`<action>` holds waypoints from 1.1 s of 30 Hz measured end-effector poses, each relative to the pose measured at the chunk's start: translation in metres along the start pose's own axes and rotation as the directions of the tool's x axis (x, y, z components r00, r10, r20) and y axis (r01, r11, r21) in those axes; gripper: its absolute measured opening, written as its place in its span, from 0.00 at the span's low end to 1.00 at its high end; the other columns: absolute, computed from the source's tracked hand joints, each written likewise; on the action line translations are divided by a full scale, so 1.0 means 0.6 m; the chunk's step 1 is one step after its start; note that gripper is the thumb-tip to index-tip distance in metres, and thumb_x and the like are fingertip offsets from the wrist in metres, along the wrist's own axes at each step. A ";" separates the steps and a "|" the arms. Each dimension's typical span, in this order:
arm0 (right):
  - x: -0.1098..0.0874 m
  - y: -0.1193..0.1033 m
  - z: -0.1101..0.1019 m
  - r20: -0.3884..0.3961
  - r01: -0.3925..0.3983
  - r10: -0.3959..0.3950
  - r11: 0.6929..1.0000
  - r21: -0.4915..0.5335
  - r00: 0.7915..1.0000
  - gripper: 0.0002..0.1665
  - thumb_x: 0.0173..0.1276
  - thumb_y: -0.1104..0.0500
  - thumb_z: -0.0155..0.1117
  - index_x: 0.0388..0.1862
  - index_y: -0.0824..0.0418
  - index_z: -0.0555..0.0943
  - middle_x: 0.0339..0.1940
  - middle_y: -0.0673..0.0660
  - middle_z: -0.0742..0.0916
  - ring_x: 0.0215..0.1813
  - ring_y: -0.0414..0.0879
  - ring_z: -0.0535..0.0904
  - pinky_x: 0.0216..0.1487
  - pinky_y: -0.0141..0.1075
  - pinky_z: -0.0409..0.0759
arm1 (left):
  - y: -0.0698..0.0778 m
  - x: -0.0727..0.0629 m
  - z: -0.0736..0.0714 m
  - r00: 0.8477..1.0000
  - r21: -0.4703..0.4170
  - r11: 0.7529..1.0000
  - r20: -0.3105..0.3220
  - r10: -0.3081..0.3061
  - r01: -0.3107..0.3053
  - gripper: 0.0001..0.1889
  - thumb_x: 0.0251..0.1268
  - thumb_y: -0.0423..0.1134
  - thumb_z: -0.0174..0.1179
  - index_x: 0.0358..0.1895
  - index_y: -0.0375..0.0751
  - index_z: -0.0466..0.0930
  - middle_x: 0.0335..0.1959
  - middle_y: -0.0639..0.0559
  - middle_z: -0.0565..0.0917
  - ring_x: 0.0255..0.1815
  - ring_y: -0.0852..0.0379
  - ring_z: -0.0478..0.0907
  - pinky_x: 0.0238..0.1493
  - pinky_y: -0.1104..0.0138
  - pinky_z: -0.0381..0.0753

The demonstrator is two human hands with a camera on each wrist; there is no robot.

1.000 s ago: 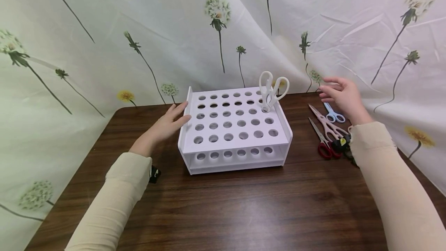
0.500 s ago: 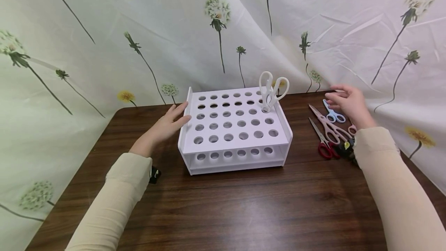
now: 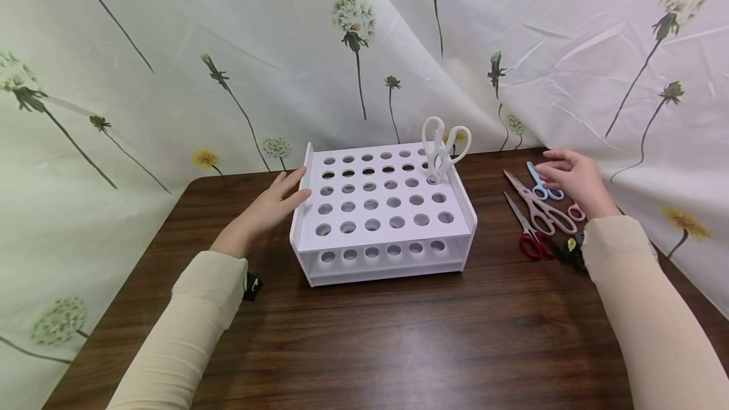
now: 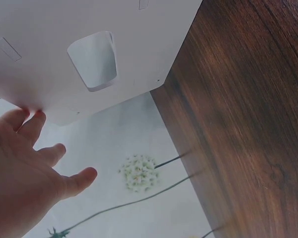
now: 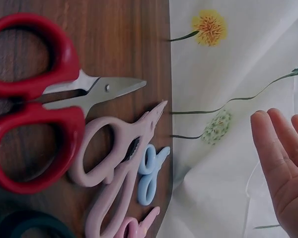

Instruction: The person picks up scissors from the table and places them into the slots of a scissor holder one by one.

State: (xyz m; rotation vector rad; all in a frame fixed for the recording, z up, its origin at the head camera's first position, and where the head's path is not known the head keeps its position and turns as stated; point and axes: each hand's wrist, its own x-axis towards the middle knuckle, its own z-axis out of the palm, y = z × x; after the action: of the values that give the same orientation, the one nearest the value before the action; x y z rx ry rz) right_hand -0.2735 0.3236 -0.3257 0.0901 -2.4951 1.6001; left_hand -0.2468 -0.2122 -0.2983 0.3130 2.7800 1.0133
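A white multi-hole rack (image 3: pixel 464 211) stands on the table. White scissors (image 3: pixel 435 168) stand handles-up in one of its holes near the back right. My left hand (image 3: pixel 267 207) has its fingertips at the rack's left side panel, fingers spread; the left wrist view shows that panel (image 4: pixel 134 94) from outside. My right hand (image 3: pixel 575 179) is over the light blue scissors (image 5: pixel 148 173) at the back right, fingers loosely bent and holding nothing. Close by lie large pale pink scissors (image 5: pixel 144 124), red-handled scissors (image 5: pixel 64 44) and small pink scissors (image 5: pixel 134 229).
In the right wrist view a dark handle loop (image 5: pixel 35 218) shows at the lower left. A white curtain (image 3: pixel 245 30) with printed dandelions hangs behind the dark wooden table (image 3: pixel 370 340).
My right hand has moved down and slightly right, from above the back edge to over the light blue scissors. The left hand and the rack look unchanged.
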 end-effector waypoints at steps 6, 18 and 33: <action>-0.005 0.009 -0.006 0.025 -0.010 0.011 0.998 -0.070 1.000 0.36 0.65 0.51 0.61 0.63 0.72 0.64 0.32 0.37 0.82 0.30 0.32 0.81 0.34 0.28 0.78 | -0.001 0.001 0.001 1.000 0.005 1.000 -0.004 0.010 -0.010 0.36 0.67 0.63 0.42 0.74 0.58 0.41 0.72 0.40 0.33 0.71 0.41 0.32 0.62 0.40 0.41; -0.011 0.031 -0.014 0.055 -0.054 0.062 0.990 -0.132 0.997 0.39 0.65 0.46 0.59 0.64 0.71 0.63 0.46 0.58 0.82 0.31 0.35 0.81 0.35 0.33 0.79 | -0.002 0.000 0.001 1.000 0.005 1.000 -0.007 0.016 -0.016 0.36 0.67 0.63 0.42 0.74 0.58 0.41 0.73 0.40 0.33 0.71 0.42 0.32 0.62 0.40 0.41; -0.020 0.068 -0.021 0.106 -0.129 0.156 0.965 -0.228 0.982 0.39 0.65 0.48 0.60 0.66 0.69 0.62 0.55 0.71 0.76 0.34 0.37 0.81 0.26 0.35 0.74 | -0.003 0.001 0.002 1.000 -0.014 1.000 -0.003 -0.003 0.003 0.37 0.65 0.65 0.42 0.73 0.60 0.42 0.73 0.43 0.33 0.72 0.44 0.32 0.62 0.41 0.42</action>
State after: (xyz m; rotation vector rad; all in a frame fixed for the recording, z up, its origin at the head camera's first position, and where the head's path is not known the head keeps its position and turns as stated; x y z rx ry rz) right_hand -0.2664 0.3515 -0.3592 -0.0224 -2.8155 1.3928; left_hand -0.2475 -0.2128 -0.3004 0.3051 2.7740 1.0332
